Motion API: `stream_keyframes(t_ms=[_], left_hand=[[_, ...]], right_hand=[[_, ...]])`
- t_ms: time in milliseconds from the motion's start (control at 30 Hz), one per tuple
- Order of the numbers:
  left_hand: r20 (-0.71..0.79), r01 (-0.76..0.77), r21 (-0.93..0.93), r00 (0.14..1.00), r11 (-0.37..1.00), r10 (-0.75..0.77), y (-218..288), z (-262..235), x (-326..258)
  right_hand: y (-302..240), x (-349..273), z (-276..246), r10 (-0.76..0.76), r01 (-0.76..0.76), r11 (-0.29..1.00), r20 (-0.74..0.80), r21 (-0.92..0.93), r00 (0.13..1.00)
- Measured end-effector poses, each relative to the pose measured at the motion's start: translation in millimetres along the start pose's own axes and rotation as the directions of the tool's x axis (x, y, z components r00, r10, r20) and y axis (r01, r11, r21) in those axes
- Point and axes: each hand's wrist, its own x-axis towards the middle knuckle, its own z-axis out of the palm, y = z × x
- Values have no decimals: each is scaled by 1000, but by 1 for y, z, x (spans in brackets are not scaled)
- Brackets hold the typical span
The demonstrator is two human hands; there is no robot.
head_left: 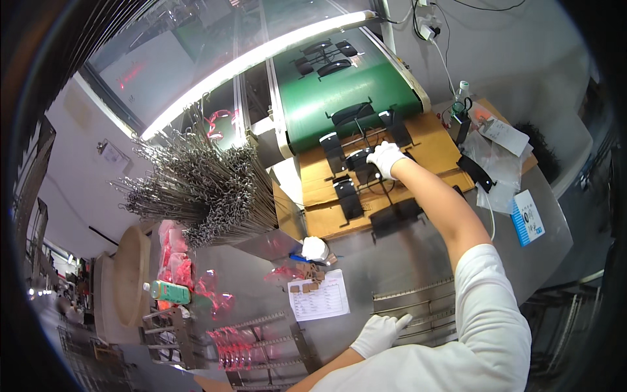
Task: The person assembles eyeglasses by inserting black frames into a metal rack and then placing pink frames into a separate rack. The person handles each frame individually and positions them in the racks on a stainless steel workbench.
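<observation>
At the far left a large bundle of wire hooks (209,189) is fanning out above the steel surface (385,261), with a green bottle (168,292) lying nearer and pink translucent parts (235,346) hanging on a rack at the near edge. A printed sheet (320,297) is lying near the middle with small brown chips on its top edge.

The left hand (381,333), gloved in white, is resting flat and released on the surface, just beside a metal toothed rack (418,307), grasping nothing.

Further right and farther away, the right hand (386,159), also gloved, is reaching out over the cardboard sheets (444,147) at the foot of the green conveyor belt (346,85). Its grip is closing around a black flat part (360,160); whether the fingers are fully clenched cannot be told. More black parts are lying around it, on the cardboard and up the belt.

To do this pick well, the fingers should probably be taking one piece by its edge only, lifting straight up so the thin wires attached to neighbouring pieces are not snagging or dragging others off the cardboard.

At the far right, plastic bags (486,153) and a blue-and-white box (528,219) are sitting.
</observation>
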Motion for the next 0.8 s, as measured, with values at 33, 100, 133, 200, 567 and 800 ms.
stream_keyframes(t_ms=[33, 100, 133, 200, 567, 800], left_hand=[[-39, -15, 23, 999, 1000, 16, -3, 3, -2], [-120, -18, 62, 992, 998, 25, -7, 16, -9], [-173, -17, 41, 985, 999, 24, -7, 18, -13], [-145, -3, 49, 989, 999, 11, -7, 15, -16], [-260, -113, -928, 879, 356, -400, -20, -33, -29], [-653, -795, -605, 527, -44, -544, -23, -124, -38]], right_hand=[[-1, -10, 3, -32, 32, 998, -19, 49, 999], [-18, -35, -1, -68, 69, 994, -24, 81, 997], [-25, -46, -4, -83, 88, 993, -61, 76, 995], [-29, -75, -7, -58, 83, 991, -211, 109, 976], [-91, -304, -96, -294, 587, 699, -584, 409, 757], [-169, -378, -81, -105, 483, 761, -653, 432, 750]])
